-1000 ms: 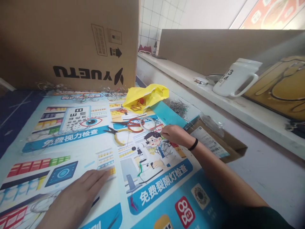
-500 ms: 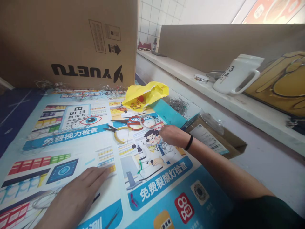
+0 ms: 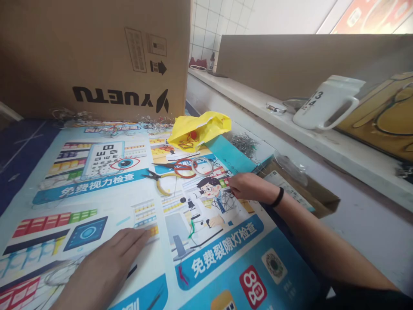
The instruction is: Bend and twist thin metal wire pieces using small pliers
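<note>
My left hand (image 3: 111, 258) lies palm down on the printed poster sheet (image 3: 129, 206), fingers stretched out and apparently holding nothing. Over the sheet's right side, my right hand (image 3: 250, 187) has its fingers curled together; whatever they may pinch is too small to make out. Thin dark wire loops (image 3: 229, 200) lie just below its fingertips. To its left are red-handled scissors (image 3: 177, 166), a coil of silvery wire (image 3: 211, 167) by their handles, and yellow-handled pliers (image 3: 164, 189) with jaws apart. Short green (image 3: 192, 229) and magenta (image 3: 182, 275) strands lie nearer me.
A yellow bag (image 3: 216, 123) with a red item inside stands behind the scissors. A heap of thin wire pieces (image 3: 243, 144) and an open cardboard box (image 3: 327, 200) are at the right. A large carton (image 3: 97, 56) rises behind; a white mug (image 3: 322, 107) stands on the ledge (image 3: 258, 103).
My right hand has moved a little to the right, away from the wire coil, with its fingers still closed. My left hand stays in place. The view has shifted slightly.
</note>
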{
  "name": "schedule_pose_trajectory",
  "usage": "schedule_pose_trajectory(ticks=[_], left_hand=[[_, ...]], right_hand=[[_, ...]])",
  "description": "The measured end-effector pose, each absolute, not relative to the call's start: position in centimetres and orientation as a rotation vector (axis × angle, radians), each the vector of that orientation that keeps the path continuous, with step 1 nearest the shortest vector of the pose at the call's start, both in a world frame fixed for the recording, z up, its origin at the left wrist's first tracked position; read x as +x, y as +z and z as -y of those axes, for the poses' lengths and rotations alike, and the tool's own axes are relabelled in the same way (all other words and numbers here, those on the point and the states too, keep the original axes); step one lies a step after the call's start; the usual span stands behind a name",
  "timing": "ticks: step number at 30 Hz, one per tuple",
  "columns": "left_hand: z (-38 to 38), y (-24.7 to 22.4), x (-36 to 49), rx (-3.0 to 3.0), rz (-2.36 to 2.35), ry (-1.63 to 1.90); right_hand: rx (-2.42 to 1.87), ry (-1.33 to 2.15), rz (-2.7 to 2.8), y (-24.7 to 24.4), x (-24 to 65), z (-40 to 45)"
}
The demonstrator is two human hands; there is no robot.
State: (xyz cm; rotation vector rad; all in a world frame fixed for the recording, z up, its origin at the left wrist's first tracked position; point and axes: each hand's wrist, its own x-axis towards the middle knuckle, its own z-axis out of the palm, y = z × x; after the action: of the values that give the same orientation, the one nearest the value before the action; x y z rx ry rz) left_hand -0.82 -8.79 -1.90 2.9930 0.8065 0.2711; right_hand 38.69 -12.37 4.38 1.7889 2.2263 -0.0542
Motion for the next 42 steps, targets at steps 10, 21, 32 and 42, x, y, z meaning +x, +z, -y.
schedule_pose_trajectory(ticks=[10, 21, 32, 42], left_hand=[[8.9, -1.9, -0.8, 2.936, -0.843, 0.220], [8.8, -1.9, -0.8, 2.927, -0.818, 0.253], [8.9, -2.5, -0.9, 2.907, -0.855, 0.266], [8.9, -1.3, -0.6, 2.978, -0.805, 0.258]], right_hand=[[1.817, -0.036, -2.429, 5.8, 36.6, 15.1], [1.677, -0.072, -2.624, 2.7, 32.5, 16.8], [2.100, 0.125, -2.291, 3.8, 37.0, 12.6], [2.098, 0.091, -1.914, 2.4, 37.4, 9.2]])
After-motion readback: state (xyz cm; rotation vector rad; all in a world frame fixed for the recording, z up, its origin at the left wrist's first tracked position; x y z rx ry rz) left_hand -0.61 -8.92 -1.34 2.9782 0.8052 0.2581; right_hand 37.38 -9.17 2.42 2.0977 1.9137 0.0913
